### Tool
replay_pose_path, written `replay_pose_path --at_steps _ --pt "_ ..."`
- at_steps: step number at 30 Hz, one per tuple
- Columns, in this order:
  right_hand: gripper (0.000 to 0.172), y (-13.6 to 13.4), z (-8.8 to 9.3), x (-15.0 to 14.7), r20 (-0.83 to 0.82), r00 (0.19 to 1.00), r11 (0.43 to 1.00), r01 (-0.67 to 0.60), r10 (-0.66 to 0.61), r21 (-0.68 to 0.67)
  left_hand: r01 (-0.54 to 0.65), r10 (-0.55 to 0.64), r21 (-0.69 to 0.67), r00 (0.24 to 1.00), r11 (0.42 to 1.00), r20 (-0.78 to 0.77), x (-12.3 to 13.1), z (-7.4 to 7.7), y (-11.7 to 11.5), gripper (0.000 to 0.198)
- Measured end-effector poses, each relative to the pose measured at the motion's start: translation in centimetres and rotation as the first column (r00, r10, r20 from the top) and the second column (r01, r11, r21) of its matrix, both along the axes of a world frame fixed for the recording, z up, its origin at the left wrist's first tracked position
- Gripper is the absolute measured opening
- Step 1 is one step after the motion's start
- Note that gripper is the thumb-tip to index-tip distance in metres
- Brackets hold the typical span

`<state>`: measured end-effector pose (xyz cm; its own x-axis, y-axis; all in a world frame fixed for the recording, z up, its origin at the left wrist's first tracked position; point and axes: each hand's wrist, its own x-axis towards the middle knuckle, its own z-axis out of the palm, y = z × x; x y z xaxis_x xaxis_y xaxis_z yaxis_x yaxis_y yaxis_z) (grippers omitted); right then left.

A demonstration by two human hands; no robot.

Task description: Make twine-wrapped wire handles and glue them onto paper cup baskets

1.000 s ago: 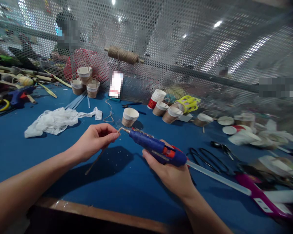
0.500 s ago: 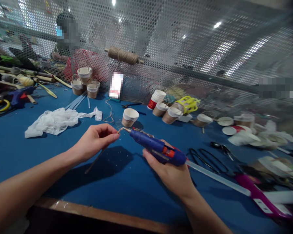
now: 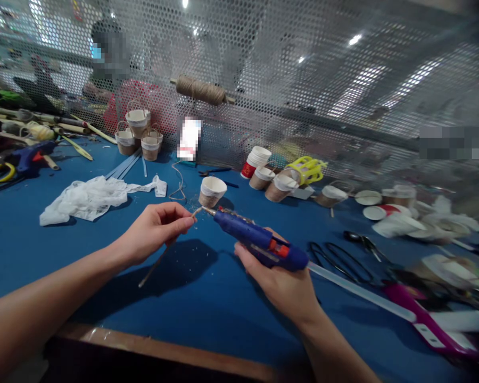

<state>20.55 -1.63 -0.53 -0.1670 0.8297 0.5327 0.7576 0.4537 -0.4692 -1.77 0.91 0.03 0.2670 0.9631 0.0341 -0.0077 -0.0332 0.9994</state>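
Note:
Between thumb and fingertips, my left hand pinches a short piece of twine, whose one end hangs below the palm. The twine's other end reaches the metal nozzle of a blue hot glue gun. My right hand is wrapped round the gun's grip, its fingers partly hidden behind the body. A long clear glue stick juts from the gun's back. Just beyond the nozzle stands a small cup with a burlap-brown side and white rim, upright on the blue table.
Crumpled white fabric lies at left. Several finished-looking cups with handles are stacked behind it. More cups, black scissors and a purple tool fill the right. A twine spool hangs on the perforated metal screen.
The glue gun has shifted slightly to the right, its nozzle staying at the twine's end. My left hand is nearly still, keeping its pinch.

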Motion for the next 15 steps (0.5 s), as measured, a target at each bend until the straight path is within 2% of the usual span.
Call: replay_pose_path --at_steps 5,15 --pt "0.013 0.06 -0.04 0.16 0.028 0.999 1.000 -0.026 0.027 -0.013 0.012 -0.012 -0.014 1.000 1.000 0.006 -0.01 0.03 -0.04 0.018" --pt "0.014 -0.02 0.14 -0.07 -0.003 1.000 0.999 -0.004 0.004 -0.033 0.025 -0.025 -0.021 1.000 0.999 0.019 0.03 0.15 -0.10 0.019"
